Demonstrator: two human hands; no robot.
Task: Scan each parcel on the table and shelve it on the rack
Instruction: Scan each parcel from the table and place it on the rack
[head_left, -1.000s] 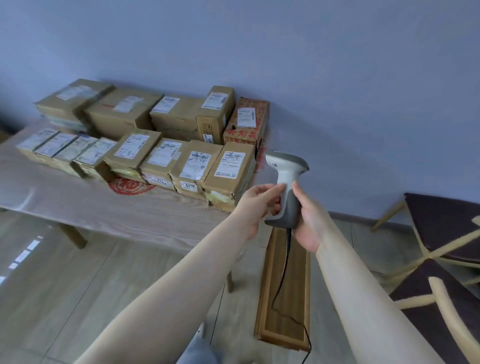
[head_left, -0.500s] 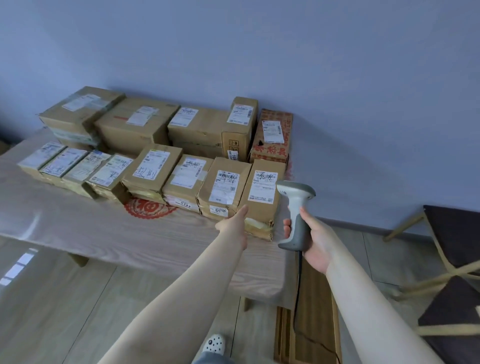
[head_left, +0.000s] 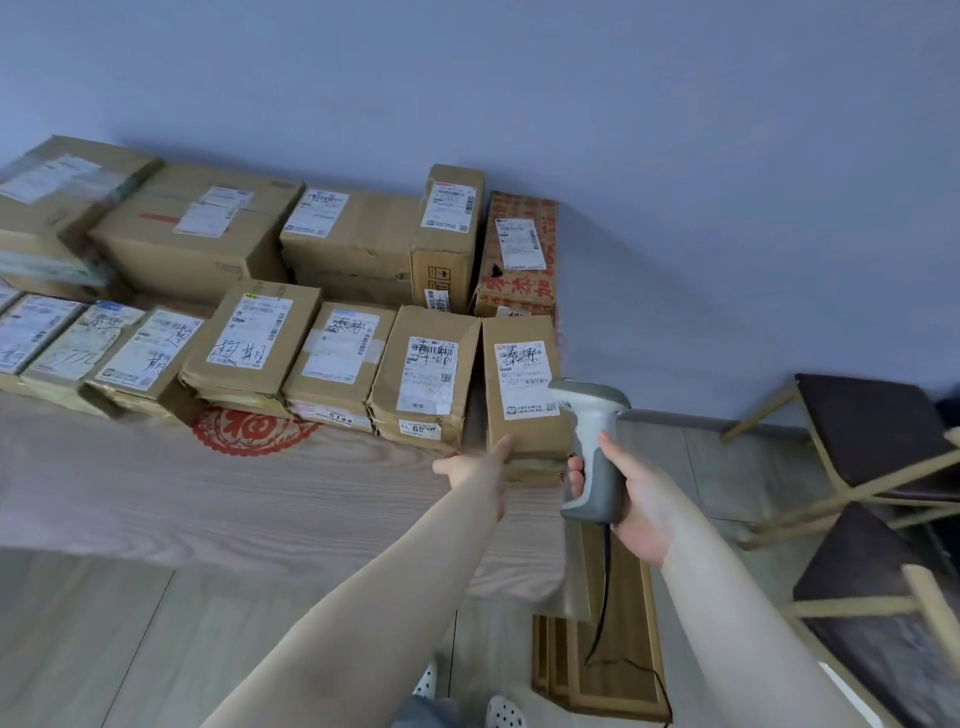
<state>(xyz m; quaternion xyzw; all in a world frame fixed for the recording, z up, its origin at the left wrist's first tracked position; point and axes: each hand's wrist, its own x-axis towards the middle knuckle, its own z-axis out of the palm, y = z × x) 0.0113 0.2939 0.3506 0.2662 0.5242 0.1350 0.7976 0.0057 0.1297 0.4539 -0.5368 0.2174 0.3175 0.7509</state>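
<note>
On the wood-grain table (head_left: 156, 499) against the blue wall, our left hand (head_left: 475, 465) lies open with fingertips touching the nearest cardboard parcel (head_left: 524, 431) at the table's right end, while our right hand (head_left: 631, 493) grips the barcode scanner (head_left: 592, 447) just beside it.

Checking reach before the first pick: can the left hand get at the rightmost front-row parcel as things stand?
Probably yes. The left hand is already at the near edge of that parcel, nothing lying between; the right hand holds the scanner off to its right.

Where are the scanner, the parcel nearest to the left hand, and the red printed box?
scanner (head_left: 592, 452), head view, on its grey handle.
parcel (head_left: 524, 382), head view, on its white label.
red printed box (head_left: 519, 249), head view, on its top face.
</note>
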